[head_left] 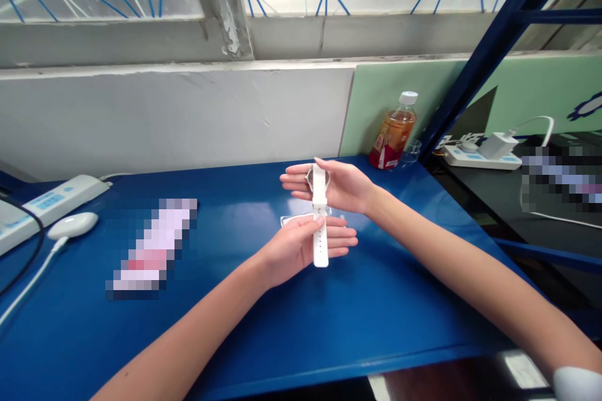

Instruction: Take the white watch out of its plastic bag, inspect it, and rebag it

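Observation:
A white watch [320, 200] with a clear round case and a long strap with holes lies lengthwise across both palms, above the blue desk. My left hand [294, 250] holds the lower strap, thumb on top and fingers stretched out underneath, pointing right. Farther from me, my right hand [345, 185] supports the case end, its thumb at the top of the strap and its fingers reaching left behind it. Behind the hands, a clear-edged item [288, 219] lies on the desk, mostly hidden.
On the blue desk [376, 319] are a blurred phone-like object [153, 247], a white oval device with a cable [73, 225] and a power strip [47, 203] at left. A drink bottle [394, 131] stands at the back right, by a blue frame post [480, 69].

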`<state>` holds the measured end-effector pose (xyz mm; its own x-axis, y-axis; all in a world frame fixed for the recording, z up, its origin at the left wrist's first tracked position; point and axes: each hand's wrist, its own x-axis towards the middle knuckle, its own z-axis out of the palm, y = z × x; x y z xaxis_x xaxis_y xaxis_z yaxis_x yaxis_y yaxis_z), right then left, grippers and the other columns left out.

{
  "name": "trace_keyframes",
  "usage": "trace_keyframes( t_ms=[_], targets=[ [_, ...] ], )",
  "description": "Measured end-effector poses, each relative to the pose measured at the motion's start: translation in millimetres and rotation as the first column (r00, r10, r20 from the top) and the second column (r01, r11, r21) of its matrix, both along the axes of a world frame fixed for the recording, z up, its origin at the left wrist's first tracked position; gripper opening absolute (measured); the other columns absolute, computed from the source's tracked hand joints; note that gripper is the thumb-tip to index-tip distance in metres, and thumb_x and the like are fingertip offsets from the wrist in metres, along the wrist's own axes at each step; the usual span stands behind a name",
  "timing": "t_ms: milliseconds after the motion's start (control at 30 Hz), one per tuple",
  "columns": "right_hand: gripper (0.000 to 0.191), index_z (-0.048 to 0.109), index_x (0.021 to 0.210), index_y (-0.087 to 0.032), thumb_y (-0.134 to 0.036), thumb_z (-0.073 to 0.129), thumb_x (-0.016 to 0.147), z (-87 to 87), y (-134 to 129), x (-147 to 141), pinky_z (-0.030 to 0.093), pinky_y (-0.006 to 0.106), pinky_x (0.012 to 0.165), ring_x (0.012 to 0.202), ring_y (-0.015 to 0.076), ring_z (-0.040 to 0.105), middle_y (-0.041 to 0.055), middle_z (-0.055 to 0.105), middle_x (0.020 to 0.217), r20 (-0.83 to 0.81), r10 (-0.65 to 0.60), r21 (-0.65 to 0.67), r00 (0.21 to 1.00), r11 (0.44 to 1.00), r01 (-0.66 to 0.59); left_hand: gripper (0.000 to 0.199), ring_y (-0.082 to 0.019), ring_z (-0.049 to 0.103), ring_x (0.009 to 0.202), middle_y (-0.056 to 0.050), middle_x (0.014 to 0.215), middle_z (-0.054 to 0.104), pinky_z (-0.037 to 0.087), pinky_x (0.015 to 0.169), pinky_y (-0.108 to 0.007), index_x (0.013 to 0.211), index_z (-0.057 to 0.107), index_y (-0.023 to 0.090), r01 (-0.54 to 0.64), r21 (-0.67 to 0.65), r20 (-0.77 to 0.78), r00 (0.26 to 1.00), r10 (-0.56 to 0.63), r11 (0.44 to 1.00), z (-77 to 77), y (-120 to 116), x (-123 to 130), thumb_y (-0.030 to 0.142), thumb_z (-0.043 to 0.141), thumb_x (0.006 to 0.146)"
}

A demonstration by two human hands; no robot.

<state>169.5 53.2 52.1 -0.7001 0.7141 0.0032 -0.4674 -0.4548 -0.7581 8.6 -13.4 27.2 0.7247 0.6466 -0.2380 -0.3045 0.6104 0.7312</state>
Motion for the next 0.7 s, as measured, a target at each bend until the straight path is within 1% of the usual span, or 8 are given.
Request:
trace_keyframes(
  t_ms=[100,200,333,400,567,700],
  targets=[
    [0.059,0.063,0.121,-0.003,-0.048,0.03,0.1,2.0,-0.6,1.7,0.038,0.04,0.112,0.124,0.0273,0.059,0.0196,0.064,0.131,-0.046,0.023,-0.03,0.999,0.999,-0.024,0.028,-0.032,0.068,0.109,-0.025,0.117,0.069,0.048,0.1,-0.046,0.114,0.067,0.003,0.011,0.004,0.023,1.0,-0.011,1.0,-0.8,0.8,-0.4,0.021,0.052,0.099],
    [0.07,0.059,0.125,-0.001,-0.055,0.022,0.1,2.3,-1.8,1.7,0.038,0.042,0.111,0.124,0.0299,0.058,0.0207,0.063,0.131,-0.084,0.037,-0.045,0.996,0.998,-0.041,0.03,-0.031,0.067,0.11,-0.024,0.117,0.069,0.048,0.099,-0.045,0.115,0.067,0.003,0.031,0.017,0.042,0.999,-0.031,0.999,-0.8,0.3,-0.5,0.021,0.049,0.101],
    [0.071,0.057,0.129,-0.009,-0.06,0.019,0.098,3.8,-4.2,-0.6,0.042,0.043,0.107,0.12,0.0274,0.062,0.0177,0.065,0.128,-0.06,0.025,-0.058,0.998,0.998,-0.029,0.031,-0.031,0.067,0.111,-0.024,0.119,0.068,0.049,0.099,-0.044,0.117,0.067,0.003,0.047,0.028,0.042,0.998,-0.048,0.999,-0.5,-1.0,-0.7,0.022,0.048,0.101],
    [0.071,0.057,0.13,-0.01,-0.061,0.019,0.098,4.9,-5.4,-1.7,0.043,0.044,0.106,0.119,0.0269,0.062,0.017,0.066,0.128,-0.045,0.02,-0.06,0.999,0.998,-0.023,0.031,-0.032,0.067,0.111,-0.024,0.12,0.067,0.049,0.099,-0.044,0.117,0.067,0.003,0.047,0.031,0.036,0.998,-0.048,0.998,-0.7,-1.3,-0.6,0.022,0.048,0.101],
    [0.073,0.058,0.127,-0.005,-0.06,0.02,0.098,4.7,-7.3,-2.7,0.043,0.043,0.106,0.12,0.0283,0.062,0.0208,0.063,0.131,-0.031,0.033,-0.075,0.999,0.997,-0.035,0.031,-0.034,0.066,0.113,-0.026,0.122,0.066,0.047,0.1,-0.047,0.118,0.067,0.003,0.055,0.045,0.038,0.998,-0.057,0.997,-2.1,-1.7,-0.1,0.025,0.054,0.099],
    [0.071,0.057,0.126,-0.001,-0.059,0.025,0.098,2.3,-7.2,-2.7,0.041,0.043,0.109,0.121,0.0298,0.061,0.0235,0.061,0.133,-0.034,0.043,-0.071,0.998,0.996,-0.045,0.03,-0.034,0.066,0.111,-0.024,0.119,0.068,0.048,0.099,-0.047,0.116,0.068,0.004,0.063,0.054,0.052,0.996,-0.066,0.997,-3.0,-2.4,0.0,0.025,0.057,0.098]
  ],
)
